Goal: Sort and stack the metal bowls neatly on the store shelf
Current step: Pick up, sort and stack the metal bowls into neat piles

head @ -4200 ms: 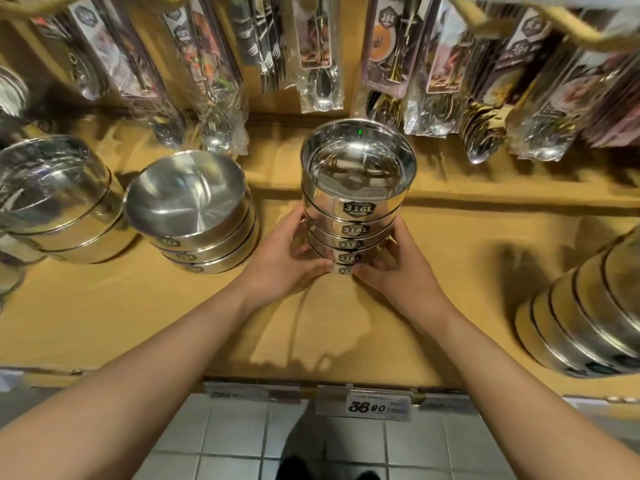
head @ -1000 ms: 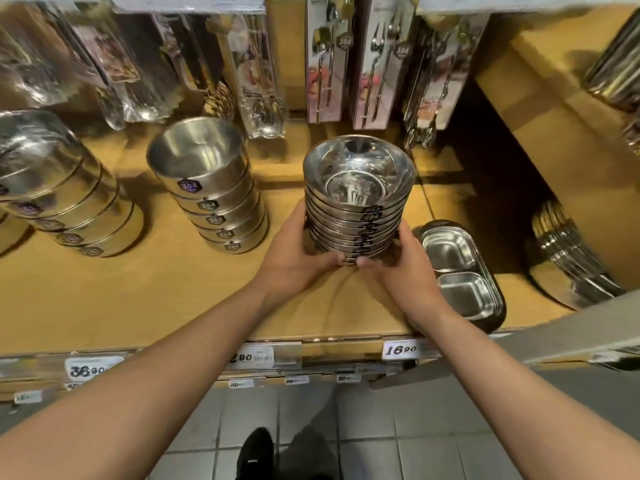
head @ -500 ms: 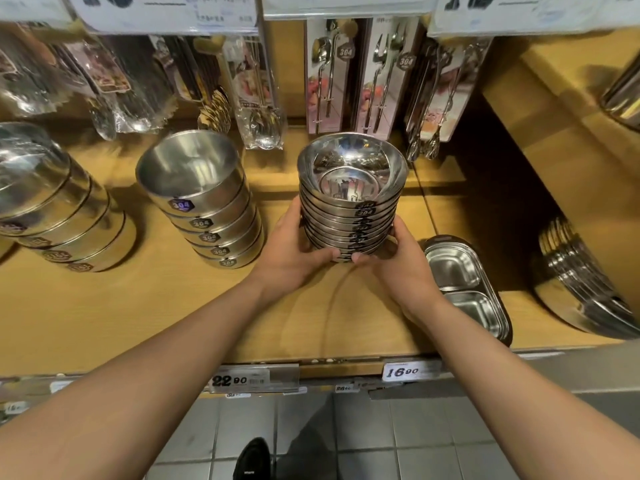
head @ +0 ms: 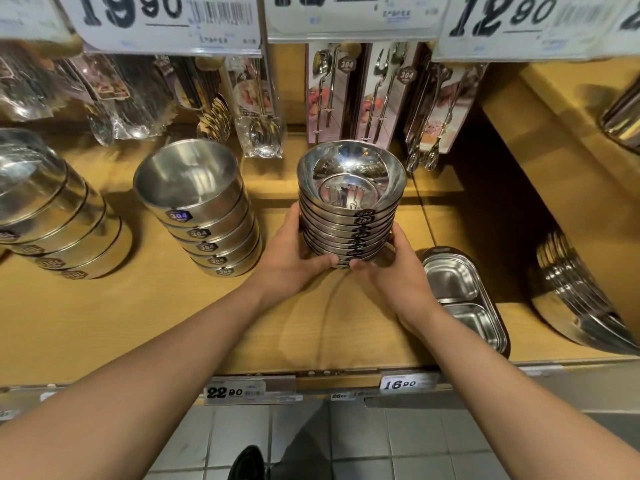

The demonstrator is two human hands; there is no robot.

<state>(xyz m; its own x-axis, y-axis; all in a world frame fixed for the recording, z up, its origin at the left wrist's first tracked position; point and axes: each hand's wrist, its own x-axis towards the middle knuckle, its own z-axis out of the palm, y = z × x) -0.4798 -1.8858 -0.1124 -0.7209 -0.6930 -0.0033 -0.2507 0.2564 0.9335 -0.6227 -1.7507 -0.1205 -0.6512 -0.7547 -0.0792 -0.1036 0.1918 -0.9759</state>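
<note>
On the wooden shelf [head: 104,323] straight ahead of you, a tall stack of shallow bowls [head: 349,209] sits between your two hands. Your left hand [head: 294,261] wraps the stack's left side, thumb curled along the front of the lowest bowls, fingers hidden behind them. Your right hand [head: 391,271] grips the right side the same way, its thumb reaching in at the base so that the two thumb tips nearly meet. You cannot tell whether the bottom bowl rests on the wood or hangs just above it. To your left, near but apart, a stack of deeper bowls [head: 201,216] with "304" stickers stands leaning slightly. Farther left, a stack of wider bowls [head: 55,226] leans over at the frame edge. Just beside your right wrist lies a two-compartment metal tray [head: 460,296], partly hidden by your forearm. Beyond it, more metal dishes [head: 581,299] lean on edge against the shelf's side wall. Packaged spoons and forks [head: 356,95] hang along the back, under large price tags [head: 166,19]. Small price labels [head: 235,391] reading 22.90 and 16.90 line the shelf's front edge.
</note>
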